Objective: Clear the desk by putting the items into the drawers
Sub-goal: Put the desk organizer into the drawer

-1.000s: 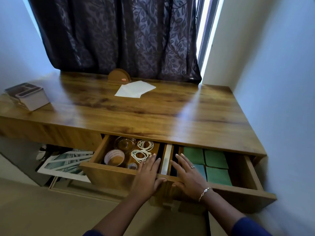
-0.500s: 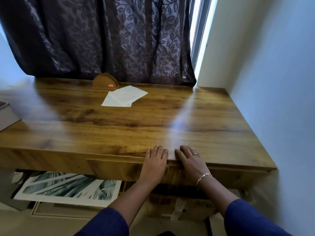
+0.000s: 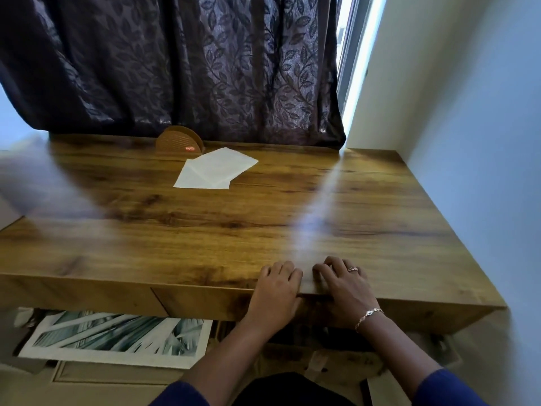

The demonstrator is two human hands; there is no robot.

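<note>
Only the head view here. Both hands sit side by side at the near edge of the wooden desk [image 3: 263,224], right of the middle. The left hand [image 3: 273,297] lies palm-down against the drawer front [image 3: 205,303], fingers curled over the top edge onto the desktop, holding nothing. The right hand [image 3: 345,291] does the same just beside it, nearly touching, fingers bent and flat on the wood, nothing in it either (ring on one finger, a thin bracelet [image 3: 368,316] at the wrist). The drawer front sits flush with the desk's face, so it's shut.

On the desk, far and a bit left of centre, some white paper sheets [image 3: 215,169] lie flat, overlapping and fanned. Touching or just behind them stands a brown half-round holder [image 3: 178,141] with a little red label, right up against the dark leaf-patterned curtain [image 3: 181,63]. A bright window strip shows to the curtain's right.

Under the desk on the left lies a framed print [image 3: 117,336] with teal streaks, on the floor. Blue sleeves show at the bottom.
</note>
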